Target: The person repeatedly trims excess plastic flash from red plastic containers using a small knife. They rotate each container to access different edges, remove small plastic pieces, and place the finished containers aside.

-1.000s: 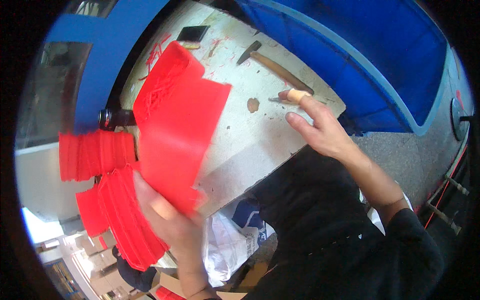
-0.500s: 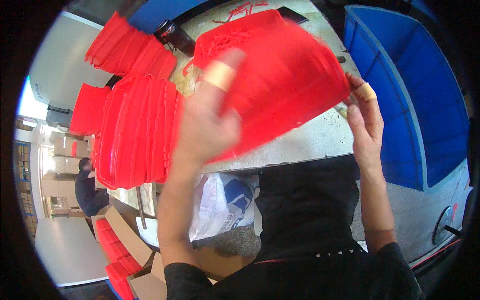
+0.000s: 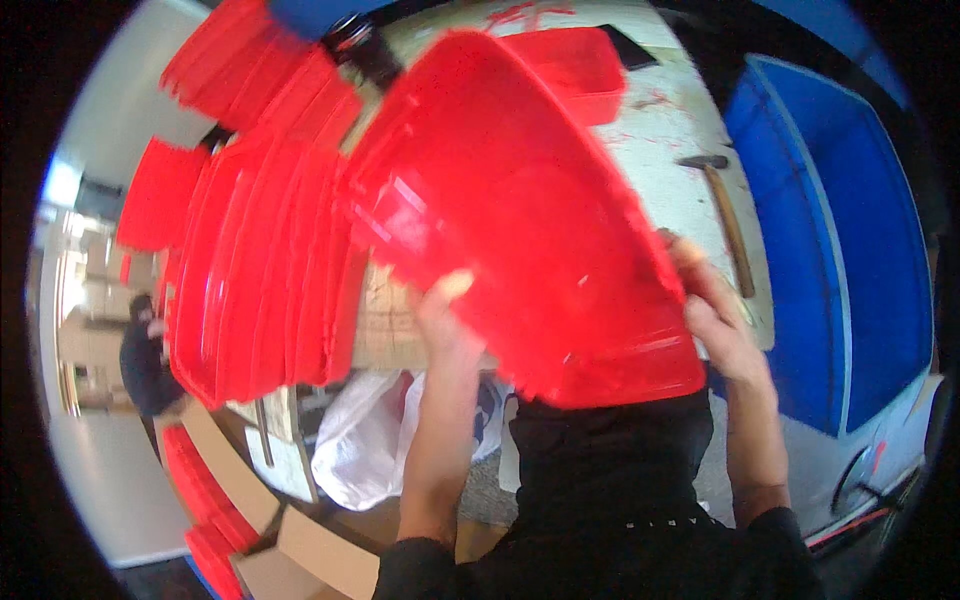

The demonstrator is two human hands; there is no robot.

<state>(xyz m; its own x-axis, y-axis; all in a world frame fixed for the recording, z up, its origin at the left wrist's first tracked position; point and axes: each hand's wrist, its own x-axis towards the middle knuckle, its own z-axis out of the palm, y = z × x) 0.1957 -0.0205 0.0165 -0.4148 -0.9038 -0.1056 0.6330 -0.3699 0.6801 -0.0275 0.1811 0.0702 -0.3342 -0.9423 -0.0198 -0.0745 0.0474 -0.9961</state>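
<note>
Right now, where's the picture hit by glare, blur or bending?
In the head view, glare leaves pale patches on the left part of the held red bin; in the head view, the bin's edges and the left hand look a little soft; in the head view, the blue tub has curved-looking edges, and the picture's corners go black.
</note>
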